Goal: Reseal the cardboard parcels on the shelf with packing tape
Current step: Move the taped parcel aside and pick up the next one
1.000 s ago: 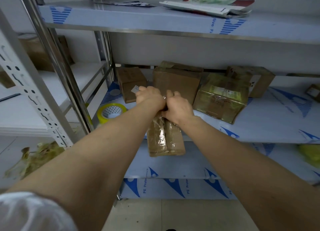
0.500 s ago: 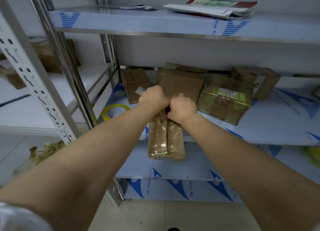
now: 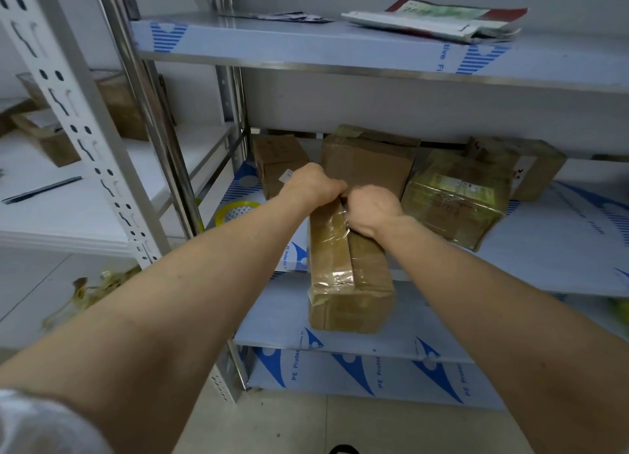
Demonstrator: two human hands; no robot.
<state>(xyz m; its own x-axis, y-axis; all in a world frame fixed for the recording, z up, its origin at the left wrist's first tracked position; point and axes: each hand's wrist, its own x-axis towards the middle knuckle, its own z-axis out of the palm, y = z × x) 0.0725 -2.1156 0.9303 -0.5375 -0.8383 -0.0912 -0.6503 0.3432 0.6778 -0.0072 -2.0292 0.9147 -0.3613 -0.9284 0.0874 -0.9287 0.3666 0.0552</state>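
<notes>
The left hand (image 3: 316, 185) and right hand (image 3: 372, 211) both have fingers curled tight on the far end of the long cardboard parcel (image 3: 349, 285) on the shelf (image 3: 544, 249).

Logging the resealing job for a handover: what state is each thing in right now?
long parcel: near end overhangs the shelf edge, clear tape along its top.
left hand: grips the long parcel's far end.
right hand: grips the same end, beside the left hand.
tape roll: lying flat on the shelf, untouched.
wrapped parcel: tilted, covered in tape.
tall box: upright behind the hands.
</notes>
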